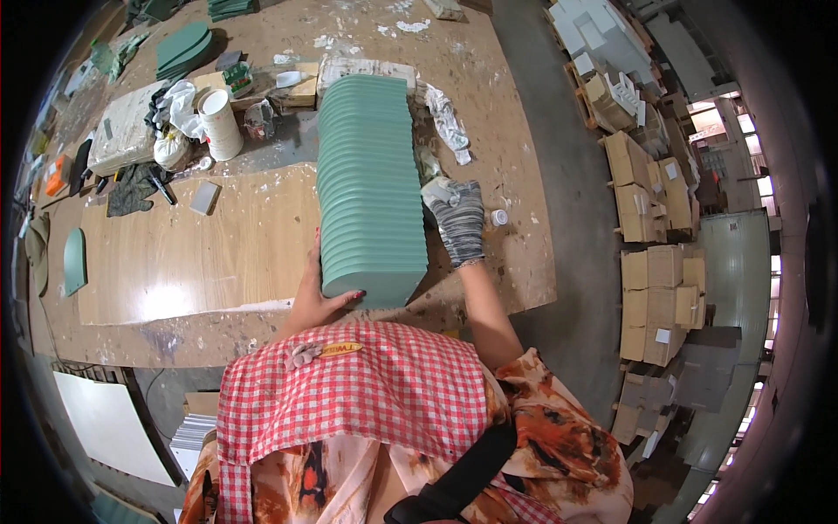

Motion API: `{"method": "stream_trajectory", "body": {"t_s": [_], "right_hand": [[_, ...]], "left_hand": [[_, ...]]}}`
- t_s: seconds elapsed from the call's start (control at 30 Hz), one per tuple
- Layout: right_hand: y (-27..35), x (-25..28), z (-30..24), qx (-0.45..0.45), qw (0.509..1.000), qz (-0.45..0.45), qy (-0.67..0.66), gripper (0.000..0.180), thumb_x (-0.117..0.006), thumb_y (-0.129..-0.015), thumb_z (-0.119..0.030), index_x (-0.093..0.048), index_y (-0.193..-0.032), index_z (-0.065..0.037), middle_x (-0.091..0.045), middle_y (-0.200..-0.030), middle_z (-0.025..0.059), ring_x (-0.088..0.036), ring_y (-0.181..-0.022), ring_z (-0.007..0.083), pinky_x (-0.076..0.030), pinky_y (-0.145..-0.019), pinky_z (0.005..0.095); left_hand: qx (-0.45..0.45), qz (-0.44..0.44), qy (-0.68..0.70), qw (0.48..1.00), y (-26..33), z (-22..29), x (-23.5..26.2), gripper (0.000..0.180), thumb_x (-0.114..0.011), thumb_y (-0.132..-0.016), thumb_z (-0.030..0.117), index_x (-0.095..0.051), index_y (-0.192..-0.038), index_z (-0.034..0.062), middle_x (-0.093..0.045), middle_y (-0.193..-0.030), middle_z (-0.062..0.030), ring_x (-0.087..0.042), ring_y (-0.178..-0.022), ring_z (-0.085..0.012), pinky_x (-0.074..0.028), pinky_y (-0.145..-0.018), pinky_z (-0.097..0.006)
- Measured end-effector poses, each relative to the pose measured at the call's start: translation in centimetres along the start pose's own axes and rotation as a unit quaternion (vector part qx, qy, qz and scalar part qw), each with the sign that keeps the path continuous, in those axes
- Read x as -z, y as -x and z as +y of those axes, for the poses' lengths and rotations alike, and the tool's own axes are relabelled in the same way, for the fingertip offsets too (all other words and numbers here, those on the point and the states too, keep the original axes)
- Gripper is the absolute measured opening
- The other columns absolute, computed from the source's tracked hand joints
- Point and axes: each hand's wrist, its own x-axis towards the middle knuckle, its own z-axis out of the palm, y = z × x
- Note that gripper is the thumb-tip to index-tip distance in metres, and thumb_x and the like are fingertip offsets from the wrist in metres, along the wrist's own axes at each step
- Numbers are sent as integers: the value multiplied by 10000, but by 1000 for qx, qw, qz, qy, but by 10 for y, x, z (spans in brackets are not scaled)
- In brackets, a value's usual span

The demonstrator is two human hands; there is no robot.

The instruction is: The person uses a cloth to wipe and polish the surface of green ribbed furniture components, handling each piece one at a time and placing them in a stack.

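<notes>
A long row of green rounded panels (371, 183), packed face to face, lies on the workbench in front of me. My left hand (316, 293), bare with dark-painted nails, grips its near left corner. The thumb lies on the front panel's face and the fingers run along the left side. On the right side of the row, my right hand (456, 220) wears a grey striped knit glove. Its fingers are bent around a pale crumpled rag (428, 164), partly hidden by the glove. Just right of the glove stands a small white cap-like piece (498, 217).
A wooden board (201, 244) covers the bench on the left, with a small block (205, 197) on it. Behind are a white cup stack (220, 125), a dark glove (131, 189), a wrapped slab (127, 129) and more green panels (185, 50). Cardboard boxes (650, 279) stand across the right aisle.
</notes>
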Motion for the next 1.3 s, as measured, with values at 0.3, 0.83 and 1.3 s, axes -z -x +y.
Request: {"method": "stream_trajectory", "body": {"t_s": [0.3, 0.83, 1.3], "right_hand": [[-11, 3, 14, 23, 998, 4, 59, 407, -736, -738, 111, -484, -1042, 12, -647, -968, 117, -659, -880, 180, -553, -826, 298], [-2, -98, -63, 188, 965, -127, 135, 274, -712, -723, -118, -656, -956, 15, -656, -910, 191, -589, -926, 382, -398, -1011, 407], [32, -3, -41, 61, 968, 111, -219, 364, -609, -957, -343, -641, -1155, -40, -665, -1060, 93, -624, -871, 144, -522, -742, 275]], "left_hand": [[-7, -2, -4, 1000, -1, -2, 2, 1155, -855, -695, 260, -94, -1516, -24, -182, -1565, -250, -250, -1437, -372, -267, -1153, -435], [-23, -5, 2, 1000, -2, -2, 3, 1188, -864, -684, 289, -81, -1526, -8, -195, -1564, -239, -284, -1424, -361, -279, -1149, -430], [3, -10, 0, 1000, -6, 11, -4, 1147, -855, -667, 251, -130, -1515, -15, -254, -1533, -250, -307, -1407, -371, -282, -1142, -434]]}}
